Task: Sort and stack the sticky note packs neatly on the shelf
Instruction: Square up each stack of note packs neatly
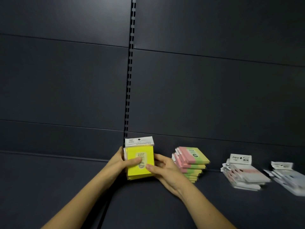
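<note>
Both hands on the yellow packs [140,160] now, a small bunch of them held upright, front one facing me w/ "2207" on the label and a white header card on top reading STICKNOTES. My left hand [123,160] grips the left edge, fingers curled behind, thumb pressed across the front near the label. My right hand [162,168] grips the right edge, thumb on the front lower down, fingers wrapped round the back. Bottom of the bunch sits low by the shelf [66,187]; can't tell if it's touching or just above.

Bunch is about centre of the scene, right in front of the slotted upright [130,76] on the dark back panel [214,96].

To the right, apart from my hands, a pink-green stack [192,164] lies flat on the shelf, several packs high, a bit fanned out, edges not square. Further right, a white stack [245,175], also messy, w/ one white header card standing up at the far side. At the far right edge, more white packs [287,176], blurred, partly cut off by the frame.
</note>
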Demonstrator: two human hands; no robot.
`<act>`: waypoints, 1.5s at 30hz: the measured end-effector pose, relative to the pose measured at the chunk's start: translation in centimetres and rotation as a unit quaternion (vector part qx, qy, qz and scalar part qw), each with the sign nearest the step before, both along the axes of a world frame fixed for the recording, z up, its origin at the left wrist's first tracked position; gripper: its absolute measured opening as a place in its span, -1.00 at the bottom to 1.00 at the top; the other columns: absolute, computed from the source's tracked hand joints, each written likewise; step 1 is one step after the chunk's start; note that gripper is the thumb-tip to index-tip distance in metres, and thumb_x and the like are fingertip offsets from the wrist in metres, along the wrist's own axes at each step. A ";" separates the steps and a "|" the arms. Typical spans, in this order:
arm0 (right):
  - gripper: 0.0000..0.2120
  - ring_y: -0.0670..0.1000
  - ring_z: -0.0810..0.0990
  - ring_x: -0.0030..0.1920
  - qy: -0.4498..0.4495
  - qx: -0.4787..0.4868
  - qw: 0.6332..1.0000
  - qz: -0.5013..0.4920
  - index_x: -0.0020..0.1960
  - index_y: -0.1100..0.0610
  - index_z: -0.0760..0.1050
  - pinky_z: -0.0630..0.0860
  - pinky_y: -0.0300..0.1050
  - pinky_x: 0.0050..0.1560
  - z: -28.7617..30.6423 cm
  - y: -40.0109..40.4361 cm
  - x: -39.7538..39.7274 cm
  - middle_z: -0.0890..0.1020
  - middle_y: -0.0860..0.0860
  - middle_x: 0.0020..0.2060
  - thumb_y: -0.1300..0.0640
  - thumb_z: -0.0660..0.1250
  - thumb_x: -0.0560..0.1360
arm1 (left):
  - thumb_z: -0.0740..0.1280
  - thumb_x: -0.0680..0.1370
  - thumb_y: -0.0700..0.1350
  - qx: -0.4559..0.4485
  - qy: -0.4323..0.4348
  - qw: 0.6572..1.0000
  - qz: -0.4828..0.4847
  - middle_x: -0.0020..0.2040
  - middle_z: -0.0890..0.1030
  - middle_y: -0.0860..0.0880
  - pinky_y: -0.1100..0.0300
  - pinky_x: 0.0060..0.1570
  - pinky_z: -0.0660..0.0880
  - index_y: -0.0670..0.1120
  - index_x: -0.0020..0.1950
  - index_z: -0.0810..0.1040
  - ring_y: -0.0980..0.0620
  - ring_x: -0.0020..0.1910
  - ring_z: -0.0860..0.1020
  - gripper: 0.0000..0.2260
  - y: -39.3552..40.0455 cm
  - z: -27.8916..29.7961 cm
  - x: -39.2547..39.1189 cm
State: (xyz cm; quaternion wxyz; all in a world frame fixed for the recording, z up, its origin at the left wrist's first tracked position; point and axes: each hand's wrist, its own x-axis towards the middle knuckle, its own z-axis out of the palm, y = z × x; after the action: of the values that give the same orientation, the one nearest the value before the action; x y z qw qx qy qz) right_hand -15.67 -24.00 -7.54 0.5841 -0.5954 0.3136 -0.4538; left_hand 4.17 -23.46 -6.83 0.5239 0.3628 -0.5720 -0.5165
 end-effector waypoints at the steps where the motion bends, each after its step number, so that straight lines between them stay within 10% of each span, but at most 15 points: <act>1: -0.49 0.18 0.59 0.23 0.001 -0.007 1.000 -0.002 0.29 0.26 0.49 0.49 0.08 0.29 0.0 0.0 0.0 0.63 0.21 0.18 0.36 0.49 0.37 | 0.61 0.25 -0.08 -0.005 -0.007 1.000 -0.003 0.14 0.65 -0.16 -0.18 0.20 0.49 -0.10 0.31 0.39 -0.18 0.11 0.63 -0.29 0.2 0.2 0.1; 12: -0.13 0.01 0.49 0.34 0.034 -0.068 0.997 0.014 0.33 0.10 0.21 0.46 0.07 0.32 1.0 0.6 -0.3 0.48 0.08 0.33 0.39 0.57 0.16 | 0.62 0.16 -0.11 -0.096 -0.100 0.990 -0.036 0.20 0.59 0.24 0.21 0.01 0.57 0.34 0.29 0.18 0.06 0.17 0.60 -0.10 2.2 2.7 1.3; 18: 0.35 -0.19 0.27 0.46 0.265 -0.059 0.962 0.017 0.55 -0.11 -0.26 0.27 -0.04 0.48 -0.1 0.2 -0.9 0.28 -0.25 0.47 0.09 0.67 0.12 | 0.64 0.25 -0.07 -0.054 -0.223 0.972 -0.050 0.35 0.43 0.32 0.20 0.29 0.43 0.33 0.49 -0.15 0.29 0.31 0.44 0.14 2.1 0.0 2.0; 21: 0.25 -0.25 0.38 0.37 0.318 -0.078 0.945 0.013 0.56 -0.11 -0.07 0.33 -0.13 0.42 0.0 0.5 -0.8 0.44 -0.28 0.37 -0.01 0.67 0.11 | 0.63 0.23 0.07 -0.031 -0.273 0.960 -0.052 0.37 0.40 0.33 0.19 0.34 0.39 0.24 0.50 -0.33 0.31 0.31 0.43 0.25 1.3 -0.5 2.4; 27: -0.08 -0.37 0.38 0.29 0.327 -0.128 0.936 0.024 0.47 -0.19 0.09 0.30 -0.55 0.19 0.6 1.3 0.3 0.38 -0.27 0.37 0.06 0.59 0.32 | 0.54 0.36 -0.01 -0.096 -0.311 0.942 -0.085 0.39 0.41 0.20 0.23 0.33 0.38 0.07 0.53 0.03 0.26 0.36 0.38 -0.09 0.7 -0.9 1.5; 31: -0.34 -0.16 0.19 0.44 0.333 -0.173 0.927 0.004 0.17 -0.40 0.07 0.16 -0.32 0.43 1.2 2.6 1.1 0.17 -0.28 0.35 -0.09 0.50 0.37 | 0.50 0.31 0.20 -0.147 -0.299 0.940 -0.073 0.43 0.35 0.09 0.38 0.32 0.30 -0.05 0.50 0.16 0.27 0.38 0.34 -0.11 1.6 -0.9 0.9; 36: -0.17 -0.34 0.19 0.37 0.324 -0.206 0.923 -0.024 0.20 -0.43 0.04 0.15 -0.33 0.44 2.1 3.1 1.3 0.12 -0.39 0.24 -0.43 0.47 0.11 | 0.48 0.36 0.15 -0.213 -0.259 0.940 -0.059 0.31 0.48 0.14 0.42 0.22 0.34 -0.11 0.41 0.31 0.22 0.31 0.44 -0.27 2.8 0.3 0.6; 39: -0.23 -0.17 0.14 0.47 0.354 -0.204 0.913 0.007 0.18 -0.57 0.03 0.14 -0.11 0.52 1.3 2.7 1.1 0.10 -0.36 0.30 -0.19 0.54 0.29 | 0.46 0.37 0.23 -0.205 -0.299 0.929 -0.073 0.41 0.37 0.09 0.32 0.35 0.29 0.01 0.47 0.23 0.23 0.39 0.33 -0.22 2.3 -0.3 1.1; 42: -0.16 -0.12 0.06 0.52 0.390 -0.203 0.898 0.013 0.12 -0.73 -0.06 0.14 -0.01 0.53 0.5 2.6 1.0 0.04 -0.25 0.46 -0.38 0.50 0.16 | 0.43 0.39 0.27 -0.207 -0.353 0.910 -0.072 0.47 0.23 0.14 0.10 0.47 0.21 0.22 0.48 0.17 0.21 0.46 0.22 -0.27 1.8 -1.2 1.6; 45: -0.11 -0.11 0.07 0.51 0.383 -0.219 0.897 -0.002 0.08 -0.77 -0.07 0.12 0.00 0.54 1.1 3.1 1.1 0.05 -0.25 0.43 -0.18 0.55 0.22 | 0.46 0.39 0.21 -0.222 -0.343 0.910 -0.067 0.45 0.22 0.23 0.25 0.44 0.21 0.47 0.37 0.13 0.24 0.45 0.23 -0.31 2.6 0.0 1.5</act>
State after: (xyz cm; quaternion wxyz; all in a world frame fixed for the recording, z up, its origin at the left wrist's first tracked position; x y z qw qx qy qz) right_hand -14.55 -20.87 -6.44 0.2728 -0.8355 0.4067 -0.2493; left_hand 5.69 -20.84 -6.85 0.3263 0.3532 -0.8392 -0.2539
